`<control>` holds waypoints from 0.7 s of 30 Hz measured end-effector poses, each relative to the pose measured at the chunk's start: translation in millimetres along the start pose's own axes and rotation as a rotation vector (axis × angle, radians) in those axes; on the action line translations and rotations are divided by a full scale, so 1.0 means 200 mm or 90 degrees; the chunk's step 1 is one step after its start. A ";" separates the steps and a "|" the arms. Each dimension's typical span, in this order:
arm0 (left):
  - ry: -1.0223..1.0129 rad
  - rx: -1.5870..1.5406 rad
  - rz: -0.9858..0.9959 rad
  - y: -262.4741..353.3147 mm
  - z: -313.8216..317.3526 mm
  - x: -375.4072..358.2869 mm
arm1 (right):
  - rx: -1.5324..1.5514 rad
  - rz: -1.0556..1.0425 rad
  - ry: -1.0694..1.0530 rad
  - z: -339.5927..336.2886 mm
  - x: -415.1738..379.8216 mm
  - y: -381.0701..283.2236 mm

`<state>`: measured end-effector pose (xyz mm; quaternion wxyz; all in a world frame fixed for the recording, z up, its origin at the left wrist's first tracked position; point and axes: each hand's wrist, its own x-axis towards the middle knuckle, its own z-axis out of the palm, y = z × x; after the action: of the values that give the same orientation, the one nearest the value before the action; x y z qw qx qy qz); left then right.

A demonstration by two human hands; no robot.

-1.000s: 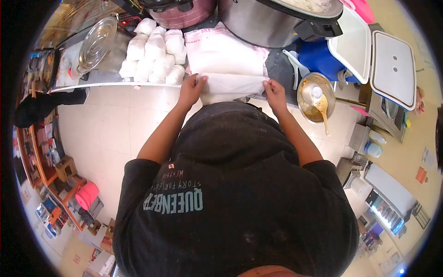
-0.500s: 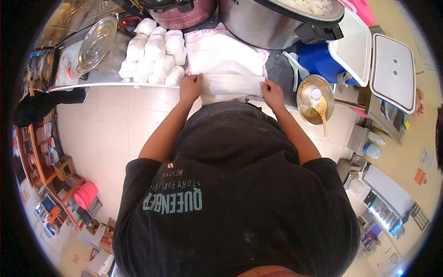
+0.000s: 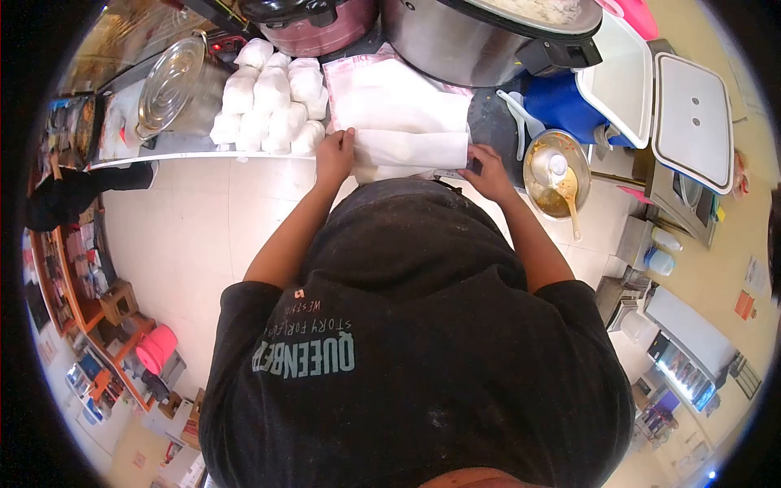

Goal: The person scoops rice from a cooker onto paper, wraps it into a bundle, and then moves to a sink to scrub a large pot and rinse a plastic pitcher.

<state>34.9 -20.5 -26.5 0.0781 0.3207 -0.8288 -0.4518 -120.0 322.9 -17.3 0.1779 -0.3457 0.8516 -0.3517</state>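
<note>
A white paper sheet (image 3: 399,106) with pink print at its edges lies on the counter before me. Its near part is folded over into a flat white band (image 3: 411,150). My left hand (image 3: 333,156) is closed in a pinch on the band's left end. At the right end, my right hand (image 3: 486,172) touches the edge, its thumb and fingers apart. Left of the sheet sit several wrapped white bundles (image 3: 271,89), stacked together. To the right is a metal bowl (image 3: 533,191) holding food, a small white round item and a light-handled spoon (image 3: 573,207).
A large steel cooker (image 3: 451,49) with rice and a pink pot (image 3: 317,32) stand behind the sheet. White spoons (image 3: 521,122), a blue container (image 3: 557,110) and a white lid (image 3: 693,122) are at right. A lidded steel pot (image 3: 175,85) is at left; another person's leg (image 3: 122,172) shows there.
My right hand has loosened from a pinch, its fingers spreading at the band's right end. My left hand keeps its pinch almost in place.
</note>
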 end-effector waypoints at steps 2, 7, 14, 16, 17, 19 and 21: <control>-0.004 -0.020 -0.004 0.00 0.00 0.01 | 0.101 0.042 0.028 0.00 0.00 -0.03; -0.063 -0.019 -0.036 0.01 -0.02 0.03 | 0.185 0.290 0.086 0.08 0.08 -0.15; -0.083 0.119 -0.055 0.01 0.02 0.12 | 0.072 0.353 0.089 0.13 0.16 -0.12; -0.097 0.167 -0.033 0.02 0.01 0.13 | 0.020 0.340 0.063 0.13 0.18 -0.10; -0.069 0.163 -0.015 0.02 0.01 0.13 | 0.015 0.315 0.098 0.12 0.19 -0.09; -0.012 0.152 0.020 0.08 0.00 0.15 | 0.004 0.263 0.169 0.09 0.24 -0.08; -0.037 0.105 0.120 0.20 -0.02 0.22 | -0.007 0.129 0.248 0.05 0.33 -0.08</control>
<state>-16.2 -34.0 1.0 0.0695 0.2334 -0.8916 -0.3818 -153.0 262.7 -17.5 0.0424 -0.1849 0.9022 -0.3873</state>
